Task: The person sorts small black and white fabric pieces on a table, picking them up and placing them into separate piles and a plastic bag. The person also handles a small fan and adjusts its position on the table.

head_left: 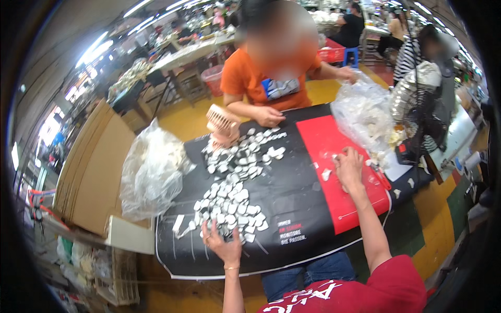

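My left hand (223,246) is at the near edge of a pile of small flat white pieces (229,201), its fingers spread and touching the nearest ones. My right hand (348,169) is over the red part of the table cover (323,141), fingers bent, with a small white piece at the fingertips. Just left of it lies a loose white scrap (326,174). To its right is a red-handled tool (383,180), its kind unclear. A second heap of white pieces (250,151) lies farther back, beside a tipped pink plastic basket (223,125).
A person in an orange shirt (250,78) sits across the table, one hand by the far heap, the other near a clear plastic bag (365,104). Another filled plastic bag (154,172) stands at the left edge, beside tall cardboard (94,167).
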### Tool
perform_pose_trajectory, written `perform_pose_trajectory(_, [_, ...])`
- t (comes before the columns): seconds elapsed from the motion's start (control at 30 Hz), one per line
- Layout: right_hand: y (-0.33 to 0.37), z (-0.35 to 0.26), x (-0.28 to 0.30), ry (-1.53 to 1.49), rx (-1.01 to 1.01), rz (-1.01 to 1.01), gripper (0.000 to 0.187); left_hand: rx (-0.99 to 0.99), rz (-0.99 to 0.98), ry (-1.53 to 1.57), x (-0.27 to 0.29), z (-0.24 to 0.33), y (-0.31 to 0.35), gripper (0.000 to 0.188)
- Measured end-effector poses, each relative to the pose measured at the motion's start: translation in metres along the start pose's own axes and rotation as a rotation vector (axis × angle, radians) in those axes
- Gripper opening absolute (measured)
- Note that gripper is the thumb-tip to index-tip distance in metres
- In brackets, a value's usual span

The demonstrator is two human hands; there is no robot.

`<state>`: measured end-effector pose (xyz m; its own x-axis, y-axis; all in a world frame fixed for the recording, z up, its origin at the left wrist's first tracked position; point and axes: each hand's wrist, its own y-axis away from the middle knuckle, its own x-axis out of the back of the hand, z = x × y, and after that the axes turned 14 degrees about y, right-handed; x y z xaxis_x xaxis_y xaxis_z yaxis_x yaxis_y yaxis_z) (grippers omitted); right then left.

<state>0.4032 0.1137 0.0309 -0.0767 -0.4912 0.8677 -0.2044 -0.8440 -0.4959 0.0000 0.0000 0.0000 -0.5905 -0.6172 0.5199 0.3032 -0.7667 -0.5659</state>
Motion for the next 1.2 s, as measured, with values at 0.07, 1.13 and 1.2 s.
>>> perform_pose_trajectory(0.07, [-0.001, 0.010, 0.017, 0.020, -0.027, -0.042, 0.014, -0.004, 0.043, 0.027, -0.003, 0.002, 0.000, 0.066])
perform_pose_trajectory(1.13, [-0.089, 0.115, -0.017, -0.042, -0.018, -0.333, 0.051, 0.031, -0.033, -0.273, -0.009, -0.031, -0.002, 0.049])
perform_pose_trajectory(1.2, [-0.090, 0.116, -0.009, -0.027, 0.013, -0.432, 0.049, 0.056, -0.048, -0.273, -0.009, -0.033, -0.004, 0.050])
